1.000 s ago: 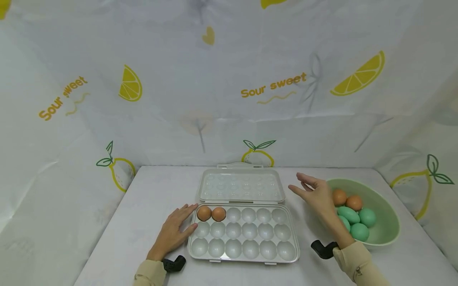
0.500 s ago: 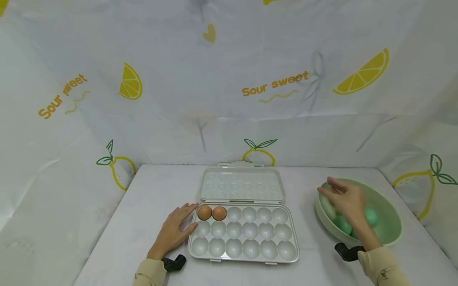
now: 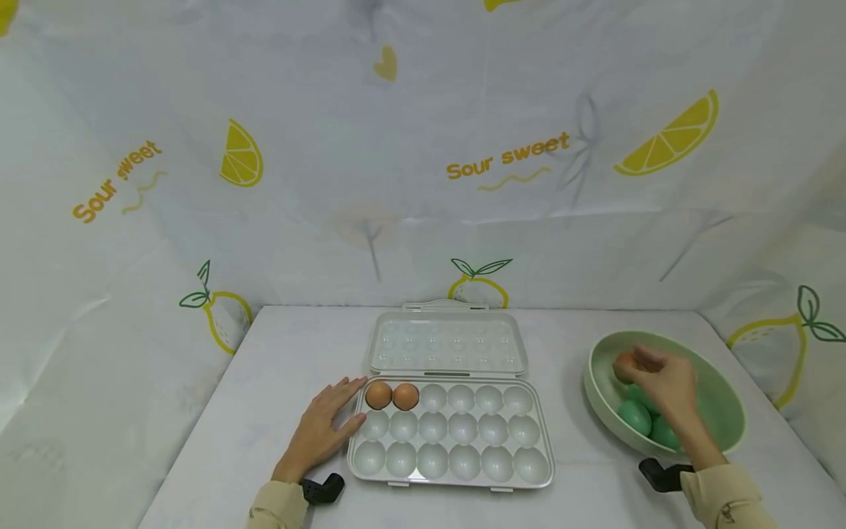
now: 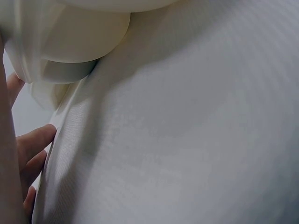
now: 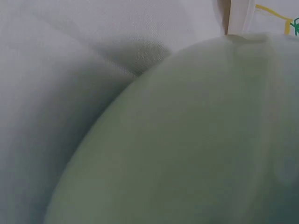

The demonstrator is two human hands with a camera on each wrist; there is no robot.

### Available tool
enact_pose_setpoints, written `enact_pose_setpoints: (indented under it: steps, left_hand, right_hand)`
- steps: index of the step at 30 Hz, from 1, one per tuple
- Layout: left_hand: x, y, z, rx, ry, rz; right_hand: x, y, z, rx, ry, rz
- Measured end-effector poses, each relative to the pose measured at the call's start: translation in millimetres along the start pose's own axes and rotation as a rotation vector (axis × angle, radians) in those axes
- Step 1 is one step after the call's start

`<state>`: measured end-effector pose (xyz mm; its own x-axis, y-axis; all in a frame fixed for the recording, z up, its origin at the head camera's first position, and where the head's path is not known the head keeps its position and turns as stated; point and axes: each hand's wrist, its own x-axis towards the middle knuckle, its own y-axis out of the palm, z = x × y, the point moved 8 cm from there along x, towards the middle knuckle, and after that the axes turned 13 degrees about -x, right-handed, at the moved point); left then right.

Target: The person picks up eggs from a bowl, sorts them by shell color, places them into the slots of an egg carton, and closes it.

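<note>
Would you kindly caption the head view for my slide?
Left hand rests by the tray holding two eggs; right hand reaches into the bowl.

An egg tray sits on the table near the middle of the near edge, its open lid lying flat just behind it on the far side. Two eggs rest side by side in the far-left cups of the tray. The left hand lies flat on the table, touching the tray's left edge. To the right of the tray, well apart from it, stands a bowl holding several eggs. The right hand reaches into the bowl from the near side, its fingers on an egg at the bowl's far left.
</note>
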<state>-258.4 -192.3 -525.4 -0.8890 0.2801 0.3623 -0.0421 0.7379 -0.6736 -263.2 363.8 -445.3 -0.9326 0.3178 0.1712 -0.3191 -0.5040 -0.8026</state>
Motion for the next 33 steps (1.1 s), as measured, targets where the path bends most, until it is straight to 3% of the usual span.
enact_pose_setpoints:
  steps: [8,14,19,23,33]
  left_hand:
    - [-1.1,0.0,-0.7,0.021,0.009,-0.013]
    - [-0.4,-1.3,-2.8,0.006,0.01,-0.005]
    - [-0.5,-1.7,-3.3,-0.006,-0.001,-0.001]
    - [0.2,-1.0,-3.8,-0.004,0.006,0.0]
    - [0.8,-0.1,-1.7,0.001,0.017,-0.001]
  right_hand:
    - [4,1,-3,-0.068,0.023,-0.015]
    - [5,6,-3,-0.043,0.034,0.002]
    - [6,7,-10,-0.077,0.035,-0.038]
    - [5,8,-14,-0.112,-0.005,-0.076]
    - [8,22,-3,-0.05,-0.123,0.008]
